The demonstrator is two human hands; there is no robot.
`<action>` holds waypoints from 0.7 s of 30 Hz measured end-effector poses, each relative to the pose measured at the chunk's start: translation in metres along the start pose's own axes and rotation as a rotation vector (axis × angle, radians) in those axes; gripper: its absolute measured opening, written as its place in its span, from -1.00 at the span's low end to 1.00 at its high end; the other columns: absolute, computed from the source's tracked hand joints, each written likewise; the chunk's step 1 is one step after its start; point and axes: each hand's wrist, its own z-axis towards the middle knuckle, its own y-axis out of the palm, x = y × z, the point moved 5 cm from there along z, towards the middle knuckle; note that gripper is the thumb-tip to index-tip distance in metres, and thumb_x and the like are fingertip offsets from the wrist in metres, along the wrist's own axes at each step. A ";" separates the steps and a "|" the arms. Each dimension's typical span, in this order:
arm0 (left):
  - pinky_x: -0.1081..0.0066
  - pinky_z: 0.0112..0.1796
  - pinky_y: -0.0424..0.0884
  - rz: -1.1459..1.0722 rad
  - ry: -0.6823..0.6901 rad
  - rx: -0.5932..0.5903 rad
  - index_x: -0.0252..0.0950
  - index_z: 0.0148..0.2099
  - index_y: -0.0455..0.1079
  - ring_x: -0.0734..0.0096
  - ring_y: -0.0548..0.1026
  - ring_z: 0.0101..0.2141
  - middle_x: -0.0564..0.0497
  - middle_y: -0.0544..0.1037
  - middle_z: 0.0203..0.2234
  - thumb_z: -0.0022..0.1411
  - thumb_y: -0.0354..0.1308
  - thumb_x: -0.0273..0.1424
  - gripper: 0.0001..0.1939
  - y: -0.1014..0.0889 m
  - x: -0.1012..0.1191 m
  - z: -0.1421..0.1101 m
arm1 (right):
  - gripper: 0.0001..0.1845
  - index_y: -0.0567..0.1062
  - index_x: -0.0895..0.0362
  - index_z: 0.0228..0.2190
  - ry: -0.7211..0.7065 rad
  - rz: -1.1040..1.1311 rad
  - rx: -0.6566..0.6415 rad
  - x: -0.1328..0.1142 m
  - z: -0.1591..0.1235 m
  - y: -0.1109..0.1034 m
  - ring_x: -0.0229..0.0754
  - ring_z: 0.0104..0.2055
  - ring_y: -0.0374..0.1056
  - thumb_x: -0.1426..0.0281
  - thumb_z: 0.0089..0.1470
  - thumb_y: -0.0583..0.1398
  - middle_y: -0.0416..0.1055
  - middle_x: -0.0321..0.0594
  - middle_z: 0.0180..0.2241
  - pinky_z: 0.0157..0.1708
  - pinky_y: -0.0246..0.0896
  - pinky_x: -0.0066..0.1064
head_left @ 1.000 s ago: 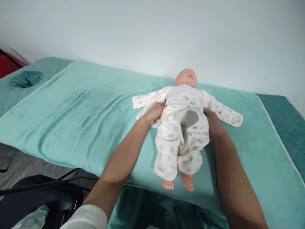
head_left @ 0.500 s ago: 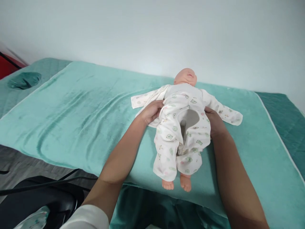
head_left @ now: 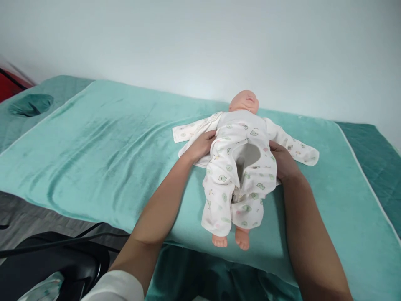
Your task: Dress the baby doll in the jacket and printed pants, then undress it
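A baby doll [head_left: 244, 100] lies on its back on the green bed, head toward the wall. It wears split-crotch baby pants [head_left: 224, 177] with a small animal print, pulled up high over the belly. A matching baby shirt [head_left: 299, 146] is spread open under it, with both sleeves stretched out sideways. My left hand [head_left: 203, 146] is closed at the left side of the pants, its fingertips tucked behind the cloth. On the opposite side my right hand [head_left: 281, 161] grips the pants, most of its fingers hidden. Both bare doll feet [head_left: 242, 238] stick out below the cuffs.
A green velvet cover [head_left: 94, 146] with wrinkles lies over the bed, which has a face hole [head_left: 31, 105] at far left. A white wall [head_left: 200, 46] stands behind. At lower left are a black chair [head_left: 50, 259] and a dark cable [head_left: 62, 241].
My left hand has shifted slightly upward, and its fingers reach further behind the pants. The doll's legs and feet have moved a little up and left. My right hand stays at the pants.
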 end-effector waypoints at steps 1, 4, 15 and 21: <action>0.31 -0.11 0.40 0.048 0.017 0.000 -0.31 -0.08 0.55 0.26 0.51 -0.17 -0.06 0.63 -0.16 0.24 0.14 -0.24 -0.68 -0.001 0.002 0.000 | -0.64 0.67 0.00 -0.23 -0.004 -0.001 -0.005 0.001 0.000 0.000 0.08 -0.01 0.53 0.38 -0.20 0.41 0.65 -0.27 -0.18 -0.06 0.50 -0.16; 0.28 -0.07 0.38 0.142 0.044 0.018 -0.31 -0.12 0.54 0.22 0.49 -0.16 -0.05 0.62 -0.17 0.25 0.13 -0.22 -0.69 -0.003 0.005 0.000 | -0.63 0.67 0.01 -0.24 -0.005 0.024 -0.013 0.004 0.002 -0.002 0.08 -0.05 0.55 0.41 -0.21 0.41 0.65 -0.26 -0.18 -0.06 0.49 -0.15; 0.41 -0.32 0.29 0.165 0.059 0.159 -0.27 -0.30 0.40 0.40 0.37 -0.37 0.07 0.48 -0.43 0.21 0.13 -0.33 -0.88 -0.006 -0.002 0.003 | -0.65 0.64 0.05 -0.37 0.004 -0.039 0.146 0.007 0.009 -0.006 0.06 -0.19 0.54 0.31 -0.35 0.45 0.63 -0.24 -0.33 -0.21 0.46 -0.18; 0.46 -0.29 0.30 0.039 0.120 0.271 -0.28 -0.25 0.40 0.48 0.36 -0.36 0.07 0.45 -0.39 0.19 0.18 -0.39 -0.92 -0.009 0.001 0.005 | -0.67 0.54 0.09 -0.42 -0.092 -0.337 0.269 0.003 0.011 -0.014 -0.07 -0.30 0.41 0.17 -0.23 0.41 0.54 -0.24 -0.42 -0.29 0.32 -0.29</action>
